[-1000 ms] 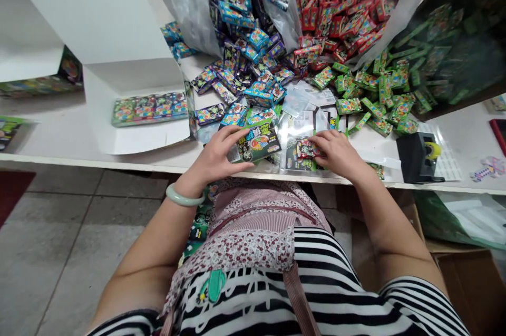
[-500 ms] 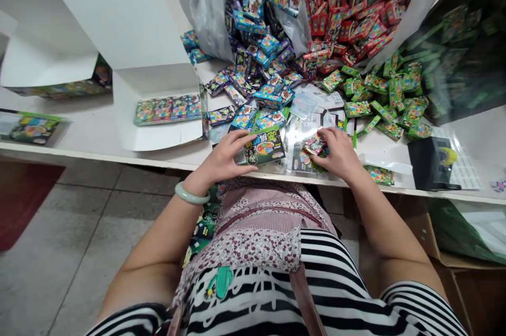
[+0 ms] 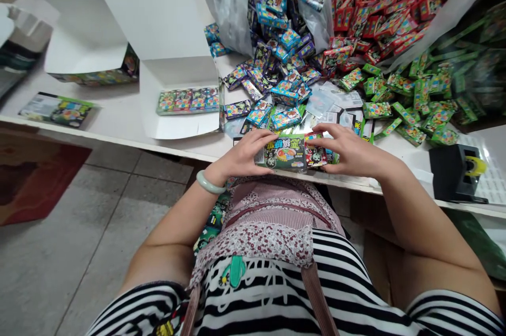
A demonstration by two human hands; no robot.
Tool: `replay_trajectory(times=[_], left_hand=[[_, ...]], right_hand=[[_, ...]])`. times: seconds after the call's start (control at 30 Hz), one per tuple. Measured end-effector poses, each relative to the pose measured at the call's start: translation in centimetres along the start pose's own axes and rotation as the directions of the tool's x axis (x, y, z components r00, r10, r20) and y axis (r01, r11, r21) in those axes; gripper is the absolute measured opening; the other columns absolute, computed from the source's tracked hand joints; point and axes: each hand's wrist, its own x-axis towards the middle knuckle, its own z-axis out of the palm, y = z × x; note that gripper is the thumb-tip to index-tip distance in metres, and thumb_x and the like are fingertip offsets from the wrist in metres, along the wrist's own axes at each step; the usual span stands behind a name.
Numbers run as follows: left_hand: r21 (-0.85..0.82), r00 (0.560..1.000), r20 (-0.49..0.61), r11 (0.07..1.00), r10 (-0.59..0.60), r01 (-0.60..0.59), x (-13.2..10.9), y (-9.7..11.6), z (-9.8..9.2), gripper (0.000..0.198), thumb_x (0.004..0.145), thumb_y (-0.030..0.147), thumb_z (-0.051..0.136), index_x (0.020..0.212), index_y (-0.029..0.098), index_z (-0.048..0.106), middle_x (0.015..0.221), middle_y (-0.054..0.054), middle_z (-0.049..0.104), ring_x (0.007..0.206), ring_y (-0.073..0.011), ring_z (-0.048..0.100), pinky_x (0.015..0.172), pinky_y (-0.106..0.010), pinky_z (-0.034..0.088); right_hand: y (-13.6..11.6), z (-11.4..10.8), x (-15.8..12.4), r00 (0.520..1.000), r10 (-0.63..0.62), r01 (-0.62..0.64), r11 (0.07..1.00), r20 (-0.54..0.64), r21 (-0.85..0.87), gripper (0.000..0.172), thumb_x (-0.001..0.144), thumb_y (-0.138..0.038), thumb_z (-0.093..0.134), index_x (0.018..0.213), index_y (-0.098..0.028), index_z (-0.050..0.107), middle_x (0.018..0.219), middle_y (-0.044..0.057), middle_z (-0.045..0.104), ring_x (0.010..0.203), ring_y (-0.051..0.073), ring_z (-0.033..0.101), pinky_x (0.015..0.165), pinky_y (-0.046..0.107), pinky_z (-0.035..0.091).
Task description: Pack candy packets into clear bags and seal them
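My left hand (image 3: 247, 156) grips the left end of a black-and-green printed packet (image 3: 286, 153) at the table's front edge, thumb below and fingers above. At the packet's right end, my right hand (image 3: 351, 152) has its thumb and fingers closed around small candy boxes. A red box (image 3: 315, 152) shows between them, with a bit of blue box (image 3: 334, 157) by the palm. The red box meets the packet's end; whether it is partly inside, I cannot tell. Beyond my hands lie loose blue boxes (image 3: 285, 117) and more flat printed packets (image 3: 366, 129).
An open white carton (image 3: 177, 127) holding a row of small boxes stands left, with another carton (image 3: 85, 61) further left. Plastic bags at the back spill purple, blue and red boxes (image 3: 379, 14). Green boxes (image 3: 421, 93) are heaped right, behind a black tape dispenser (image 3: 450, 172).
My right hand has brought the small boxes against the packet's right end. My left hand still holds the packet. The camera view has shifted left.
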Motion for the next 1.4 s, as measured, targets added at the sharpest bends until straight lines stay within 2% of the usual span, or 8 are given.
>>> replay_trajectory(times=[0.13,0.27,0.5,0.67,0.77,0.87,1.1,1.4], left_hand=[[-0.046,0.999,-0.041,0.999,0.006,-0.008,0.3,0.0,0.5,0.090,0.077,0.057,0.077,0.152,0.026,0.038,0.139,-0.016,0.052,0.127,-0.0329,0.054,0.108,-0.055,0.048],[-0.052,0.995,-0.086,0.998,-0.051,0.046,-0.3,-0.1,0.4,0.088,0.076,0.057,0.078,0.150,0.027,0.041,0.139,-0.015,0.052,0.129,-0.0334,0.052,0.110,-0.056,0.046],[-0.019,0.988,-0.104,0.993,-0.115,0.114,-1.1,-0.5,0.7,0.088,0.076,0.061,0.076,0.149,0.025,0.041,0.138,-0.015,0.051,0.129,-0.0324,0.051,0.111,-0.056,0.045],[-0.030,0.985,-0.129,0.993,-0.117,0.114,-0.9,-0.8,1.1,0.089,0.075,0.063,0.075,0.149,0.025,0.042,0.136,-0.015,0.052,0.127,-0.0327,0.052,0.109,-0.055,0.045],[-0.005,0.984,-0.154,0.995,-0.095,0.095,-1.0,-0.9,1.2,0.089,0.076,0.063,0.075,0.149,0.024,0.042,0.135,-0.016,0.052,0.126,-0.0330,0.052,0.108,-0.055,0.046],[0.033,0.987,-0.134,0.995,-0.085,0.090,-1.1,-0.9,1.2,0.090,0.077,0.064,0.074,0.150,0.023,0.040,0.135,-0.016,0.052,0.126,-0.0330,0.051,0.107,-0.055,0.046],[0.086,0.989,-0.139,0.995,-0.045,0.057,-1.2,-0.9,1.4,0.089,0.079,0.065,0.071,0.150,0.021,0.039,0.134,-0.017,0.052,0.124,-0.0337,0.052,0.106,-0.055,0.047],[0.156,0.987,-0.158,0.988,0.021,0.004,-1.5,-0.8,1.7,0.093,0.080,0.065,0.070,0.153,0.023,0.033,0.133,-0.017,0.052,0.123,-0.0345,0.053,0.103,-0.055,0.050]], right_hand=[[0.0,0.2,1.4,1.000,-0.017,0.016,0.999,0.019,0.033,0.065,0.076,-0.025,0.072,0.139,-0.027,0.056,0.147,0.012,0.049,0.133,0.033,0.051,0.110,0.051,0.045],[-0.5,0.9,1.7,0.999,0.023,-0.021,0.998,-0.027,0.060,0.071,0.080,-0.032,0.071,0.146,-0.029,0.046,0.153,0.011,0.043,0.141,0.033,0.043,0.113,0.054,0.041],[-1.9,3.4,1.4,0.968,0.138,-0.117,0.987,-0.209,0.112,0.041,0.096,-0.036,0.050,0.136,-0.030,0.051,0.128,0.007,0.069,0.144,0.033,0.041,0.120,0.067,0.017],[-1.3,4.9,1.9,0.937,0.221,-0.144,0.950,-0.271,0.275,0.038,0.097,-0.038,0.047,0.135,-0.030,0.049,0.122,0.006,0.071,0.131,0.030,0.055,0.119,0.064,0.022],[-0.9,5.6,2.4,0.921,0.258,-0.147,0.923,-0.291,0.355,0.039,0.097,-0.039,0.047,0.135,-0.028,0.048,0.121,0.008,0.071,0.123,0.029,0.060,0.114,0.061,0.032],[-0.9,6.3,2.9,0.893,0.306,-0.174,0.911,-0.332,0.373,0.043,0.096,-0.039,0.048,0.137,-0.027,0.046,0.121,0.009,0.072,0.122,0.030,0.060,0.109,0.057,0.039],[-1.6,7.4,3.7,0.865,0.358,-0.243,0.912,-0.351,0.331,0.044,0.096,-0.035,0.046,0.139,-0.026,0.043,0.122,0.009,0.070,0.124,0.031,0.057,0.109,0.057,0.040],[-0.5,9.1,4.4,0.828,0.351,-0.174,0.902,-0.437,0.395,0.047,0.097,-0.032,0.048,0.143,-0.030,0.038,0.122,0.010,0.069,0.120,0.031,0.060,0.106,0.062,0.043]])
